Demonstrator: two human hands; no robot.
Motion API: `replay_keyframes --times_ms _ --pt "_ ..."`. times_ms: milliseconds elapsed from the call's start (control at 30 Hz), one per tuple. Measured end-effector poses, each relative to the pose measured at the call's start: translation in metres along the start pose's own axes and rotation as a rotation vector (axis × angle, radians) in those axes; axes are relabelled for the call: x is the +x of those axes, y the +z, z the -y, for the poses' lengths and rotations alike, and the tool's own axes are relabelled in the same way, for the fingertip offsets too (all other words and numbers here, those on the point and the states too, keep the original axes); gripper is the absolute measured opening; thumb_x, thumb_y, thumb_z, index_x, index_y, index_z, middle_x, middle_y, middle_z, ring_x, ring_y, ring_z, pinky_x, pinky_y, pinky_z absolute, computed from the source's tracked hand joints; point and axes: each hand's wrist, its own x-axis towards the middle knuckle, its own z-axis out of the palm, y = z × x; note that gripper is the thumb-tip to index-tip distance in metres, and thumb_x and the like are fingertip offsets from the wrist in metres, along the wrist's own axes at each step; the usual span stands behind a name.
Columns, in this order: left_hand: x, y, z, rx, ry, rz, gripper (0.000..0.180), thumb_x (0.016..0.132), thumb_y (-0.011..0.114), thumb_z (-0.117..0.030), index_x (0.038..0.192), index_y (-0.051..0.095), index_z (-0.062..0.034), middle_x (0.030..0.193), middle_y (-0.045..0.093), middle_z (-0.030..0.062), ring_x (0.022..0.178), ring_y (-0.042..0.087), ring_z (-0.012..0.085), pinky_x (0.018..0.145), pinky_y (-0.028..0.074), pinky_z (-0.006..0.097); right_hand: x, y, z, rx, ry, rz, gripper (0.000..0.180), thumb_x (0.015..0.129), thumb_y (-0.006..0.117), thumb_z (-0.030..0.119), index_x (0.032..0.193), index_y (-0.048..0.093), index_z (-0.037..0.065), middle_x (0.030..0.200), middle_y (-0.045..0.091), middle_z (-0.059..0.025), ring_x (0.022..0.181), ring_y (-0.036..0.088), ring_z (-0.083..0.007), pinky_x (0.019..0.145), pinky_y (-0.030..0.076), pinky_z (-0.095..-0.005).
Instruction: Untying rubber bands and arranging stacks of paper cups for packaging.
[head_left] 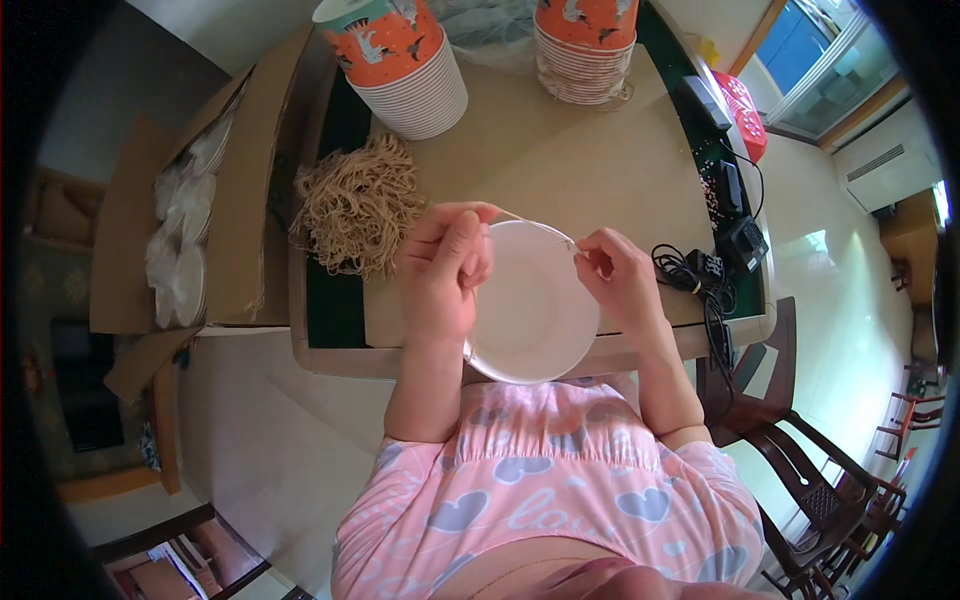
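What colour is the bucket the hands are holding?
White, inside and rim; the bucket shows best in the head view.

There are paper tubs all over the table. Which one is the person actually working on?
The lone white paper bowl at the table's near edge, held between the left hand and right hand. The others sit nested in two orange-printed stacks at the far side.

Single head-worn fisheye view, looking steeply down from above the person's chest onto the near edge of the desk [620,170]. Close range: hands and forearms fill the centre, rising from the lower edge. Straight edges bend toward the dark rim; floor shows left and right of the desk.
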Motion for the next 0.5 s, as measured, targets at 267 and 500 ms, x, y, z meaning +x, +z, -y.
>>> replay_keyframes --times_ms 267,500 --pt "-0.001 0.002 0.012 0.072 -0.079 0.081 0.016 0.096 0.055 -0.013 0.098 0.064 0.0004 0.057 0.042 -0.0041 0.049 0.033 0.0037 0.046 0.025 0.021 0.023 0.013 0.008 -0.076 -0.131 -0.051 0.016 0.081 0.066 0.011 0.093 0.057 0.006 0.087 0.060 -0.0091 0.077 0.060 -0.0280 0.068 0.048 -0.0355" --pt "0.001 -0.005 0.014 0.030 0.007 0.114 0.018 0.095 0.056 -0.017 0.096 0.063 -0.0005 0.057 0.041 -0.0033 0.049 0.033 0.0058 0.046 0.024 0.022 0.040 0.017 0.020 -0.352 -0.136 0.021 0.027 0.081 0.069 0.031 0.082 0.053 0.009 0.079 0.061 -0.0046 0.075 0.059 -0.0248 0.073 0.041 -0.0362"
